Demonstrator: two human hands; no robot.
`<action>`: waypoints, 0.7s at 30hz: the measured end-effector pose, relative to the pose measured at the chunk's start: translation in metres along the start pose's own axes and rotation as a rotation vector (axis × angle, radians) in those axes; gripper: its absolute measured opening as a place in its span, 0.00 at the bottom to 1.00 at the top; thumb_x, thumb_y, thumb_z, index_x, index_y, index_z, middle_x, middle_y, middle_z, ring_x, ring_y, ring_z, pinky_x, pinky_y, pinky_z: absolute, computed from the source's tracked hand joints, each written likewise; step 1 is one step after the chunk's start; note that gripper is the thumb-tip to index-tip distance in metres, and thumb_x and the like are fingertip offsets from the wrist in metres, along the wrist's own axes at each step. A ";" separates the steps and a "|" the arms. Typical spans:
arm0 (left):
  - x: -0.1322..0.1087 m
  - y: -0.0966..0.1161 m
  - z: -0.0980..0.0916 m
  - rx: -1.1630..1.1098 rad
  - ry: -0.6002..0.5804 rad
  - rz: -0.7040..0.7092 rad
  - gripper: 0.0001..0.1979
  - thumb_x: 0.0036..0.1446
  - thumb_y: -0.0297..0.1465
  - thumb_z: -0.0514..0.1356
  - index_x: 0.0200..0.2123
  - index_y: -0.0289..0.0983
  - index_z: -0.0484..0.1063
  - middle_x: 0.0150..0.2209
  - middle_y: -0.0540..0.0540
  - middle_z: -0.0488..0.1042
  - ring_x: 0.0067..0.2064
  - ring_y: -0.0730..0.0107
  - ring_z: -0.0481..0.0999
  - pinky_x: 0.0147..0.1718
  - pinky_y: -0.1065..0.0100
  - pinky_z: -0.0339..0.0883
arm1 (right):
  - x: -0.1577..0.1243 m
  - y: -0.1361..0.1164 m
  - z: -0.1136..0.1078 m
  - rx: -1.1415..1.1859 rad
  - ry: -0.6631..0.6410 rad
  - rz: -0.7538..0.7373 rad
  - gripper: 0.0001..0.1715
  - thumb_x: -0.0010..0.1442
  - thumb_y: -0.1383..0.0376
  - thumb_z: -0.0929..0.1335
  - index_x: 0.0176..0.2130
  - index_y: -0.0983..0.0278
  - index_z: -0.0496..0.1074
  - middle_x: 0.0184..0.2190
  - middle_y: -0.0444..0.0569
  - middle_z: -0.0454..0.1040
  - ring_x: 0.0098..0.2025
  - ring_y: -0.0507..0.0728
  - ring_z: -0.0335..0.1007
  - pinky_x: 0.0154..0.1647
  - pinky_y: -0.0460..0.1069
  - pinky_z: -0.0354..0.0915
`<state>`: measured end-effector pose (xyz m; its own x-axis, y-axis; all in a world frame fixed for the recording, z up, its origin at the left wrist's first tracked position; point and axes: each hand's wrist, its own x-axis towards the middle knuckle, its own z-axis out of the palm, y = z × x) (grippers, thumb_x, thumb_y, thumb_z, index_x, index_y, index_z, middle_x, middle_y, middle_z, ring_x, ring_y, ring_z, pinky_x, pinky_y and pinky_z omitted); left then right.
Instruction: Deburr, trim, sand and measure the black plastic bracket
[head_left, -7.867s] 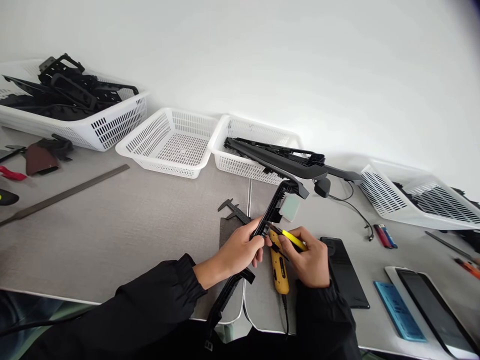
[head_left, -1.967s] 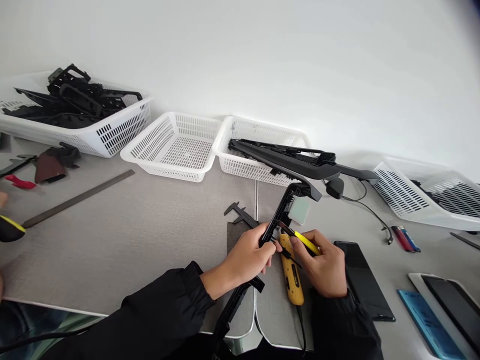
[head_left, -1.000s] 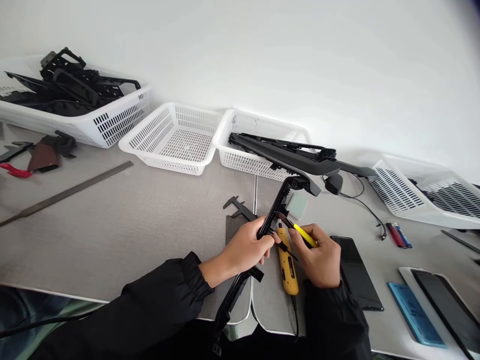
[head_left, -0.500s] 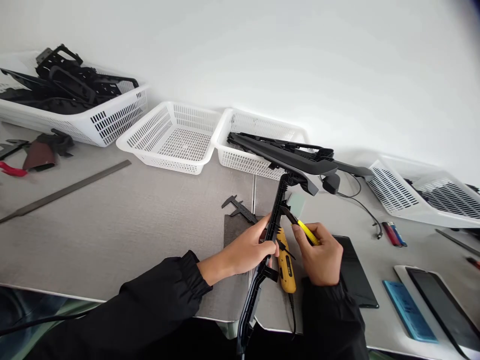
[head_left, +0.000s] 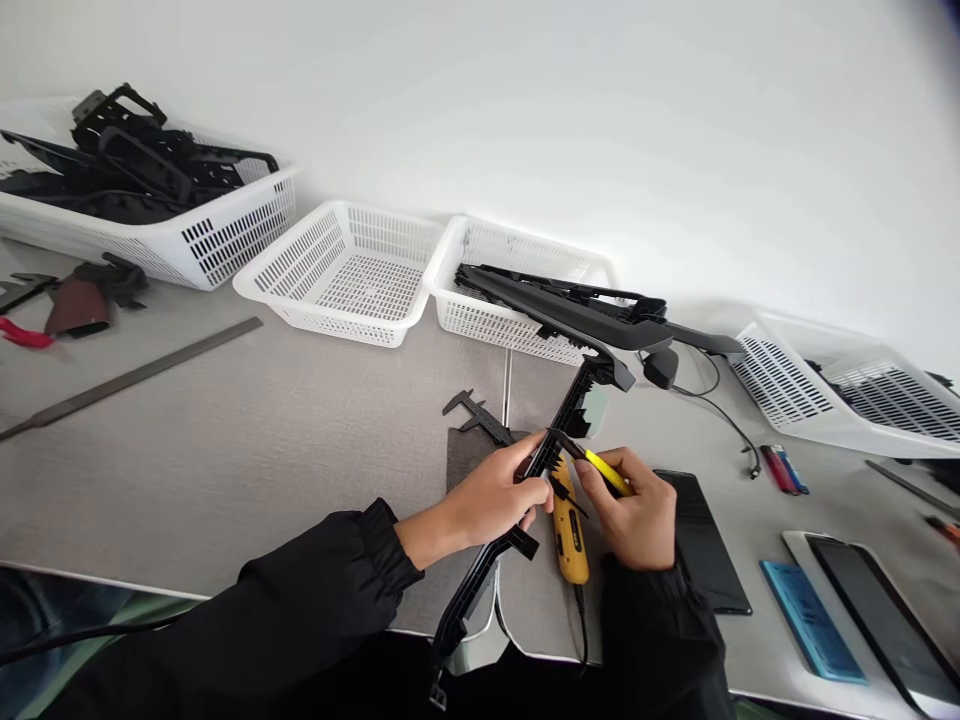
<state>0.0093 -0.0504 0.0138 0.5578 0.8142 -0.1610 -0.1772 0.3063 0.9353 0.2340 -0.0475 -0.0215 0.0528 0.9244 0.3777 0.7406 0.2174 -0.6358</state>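
My left hand is closed around the middle of a long black plastic trim strip, which slants from the upper right down toward my lap. In my right hand is a yellow utility knife; its dark tip meets the strip just above my left fingers. Whether the blade cuts in, I cannot tell. Below the strip, a yellow corded tool lies on the table, partly hidden. A black caliper rests to the left of the strip, on the edge of a dark mat.
White baskets line the wall, several with black plastic parts. Long trim parts jut from the middle one. A flat file lies on the left. To the right are a dark tablet, a blue case and lighters.
The strip has tilted: its top moved right and its lower end swung left. The knife tip has shifted slightly down and left, closer to my left fingers.
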 end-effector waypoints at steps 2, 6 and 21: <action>-0.001 0.001 0.001 0.004 0.000 -0.010 0.30 0.57 0.26 0.57 0.64 0.37 0.72 0.33 0.52 0.72 0.25 0.76 0.68 0.28 0.69 0.63 | 0.000 0.000 0.000 0.007 -0.033 -0.007 0.24 0.66 0.45 0.72 0.31 0.61 0.77 0.24 0.44 0.76 0.26 0.55 0.66 0.29 0.49 0.61; -0.001 0.001 0.001 -0.003 -0.003 -0.015 0.33 0.58 0.26 0.56 0.68 0.38 0.69 0.33 0.52 0.72 0.25 0.76 0.69 0.29 0.70 0.64 | 0.001 -0.002 -0.001 -0.022 0.042 0.023 0.24 0.66 0.45 0.72 0.30 0.61 0.76 0.22 0.44 0.74 0.24 0.54 0.64 0.28 0.49 0.60; -0.002 -0.001 -0.001 -0.012 0.008 -0.055 0.34 0.61 0.28 0.57 0.72 0.37 0.64 0.35 0.51 0.74 0.27 0.75 0.70 0.30 0.69 0.65 | 0.000 -0.003 0.000 0.014 -0.016 0.007 0.24 0.66 0.44 0.72 0.31 0.61 0.77 0.23 0.44 0.75 0.25 0.55 0.64 0.28 0.49 0.61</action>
<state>0.0079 -0.0516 0.0134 0.5602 0.8001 -0.2142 -0.1562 0.3560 0.9213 0.2320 -0.0488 -0.0194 0.0471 0.9306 0.3630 0.7310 0.2155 -0.6474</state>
